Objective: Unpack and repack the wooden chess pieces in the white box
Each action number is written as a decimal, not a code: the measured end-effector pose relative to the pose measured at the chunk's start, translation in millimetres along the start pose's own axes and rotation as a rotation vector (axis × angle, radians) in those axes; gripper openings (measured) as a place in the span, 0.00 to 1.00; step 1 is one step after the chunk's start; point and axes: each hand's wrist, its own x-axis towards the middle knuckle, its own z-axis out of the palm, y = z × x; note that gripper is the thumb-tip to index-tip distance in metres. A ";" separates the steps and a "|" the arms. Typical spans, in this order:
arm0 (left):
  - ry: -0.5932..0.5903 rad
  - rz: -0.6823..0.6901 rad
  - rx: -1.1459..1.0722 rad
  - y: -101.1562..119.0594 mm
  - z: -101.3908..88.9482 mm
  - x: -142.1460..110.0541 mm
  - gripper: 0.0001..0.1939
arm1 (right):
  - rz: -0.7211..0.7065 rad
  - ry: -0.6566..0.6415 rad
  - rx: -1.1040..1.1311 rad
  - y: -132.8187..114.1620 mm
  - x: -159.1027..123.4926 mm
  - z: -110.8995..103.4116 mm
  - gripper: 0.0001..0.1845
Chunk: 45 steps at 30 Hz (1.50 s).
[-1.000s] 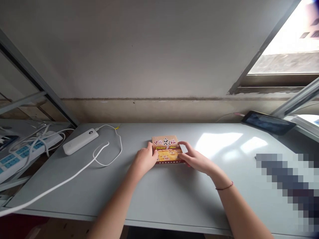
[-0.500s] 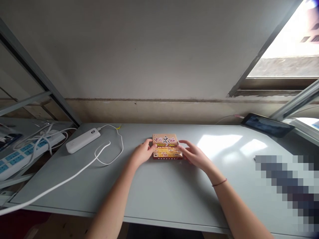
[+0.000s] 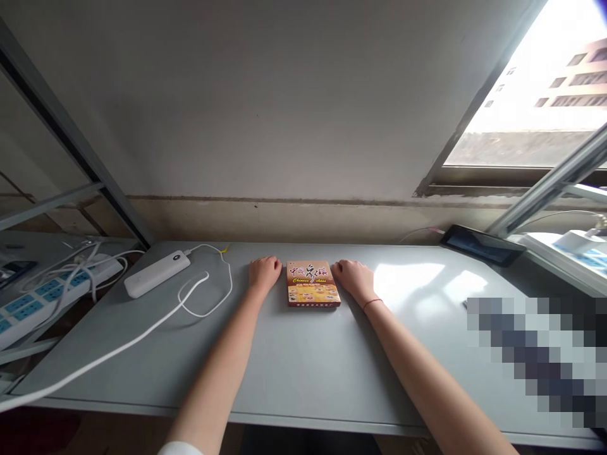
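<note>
A Chinese chess box (image 3: 312,292) with printed lettering lies flat on the grey desk (image 3: 308,373), its dark red front side facing me. My left hand (image 3: 264,273) rests on the desk to the left of the box, a small gap away, with its fingers curled into a fist. On the other side, my right hand (image 3: 355,278) is also closed in a fist, very near the box's right edge. Neither hand grips the box, and nothing shows in either fist.
At left lie a white power bank (image 3: 159,273), a white cable (image 3: 142,332) and a power strip (image 3: 42,297) with tangled cords. A dark-screened tablet (image 3: 482,245) leans at the back right. A blurred-out patch (image 3: 531,354) covers the right side. Metal frame posts flank the desk.
Both hands have let go of the Chinese chess box, moved apart from its sides and closed into fists. The box stays on the desk. My view has shifted slightly.
</note>
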 end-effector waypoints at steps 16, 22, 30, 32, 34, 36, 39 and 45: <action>0.031 0.036 -0.054 -12.7 6.2 -8.6 0.14 | -0.088 -0.005 0.186 17.4 -9.3 -1.2 0.17; 0.025 0.046 -0.049 -14.4 6.1 -7.6 0.14 | -0.083 -0.010 0.201 18.0 -9.3 -1.8 0.17; 0.003 -0.005 -0.029 -8.9 7.6 -11.5 0.13 | -0.073 -0.017 0.186 15.5 -9.3 -1.9 0.17; -0.003 -0.004 -0.029 -7.7 6.4 -13.6 0.12 | -0.072 -0.009 0.191 15.5 -9.8 -2.1 0.17; -0.009 0.005 -0.034 -7.6 4.7 -14.9 0.13 | -0.078 -0.009 0.203 16.2 -10.1 -1.8 0.16; -0.013 0.016 -0.039 -8.5 3.3 -15.2 0.13 | -0.082 -0.013 0.209 17.0 -10.1 -1.2 0.16; -0.016 0.028 -0.043 -10.6 3.0 -14.7 0.13 | -0.084 -0.013 0.209 17.5 -9.7 -0.6 0.16; -0.017 0.049 -0.060 -11.9 3.0 -15.3 0.13 | -0.087 -0.003 0.209 17.6 -10.2 -0.5 0.16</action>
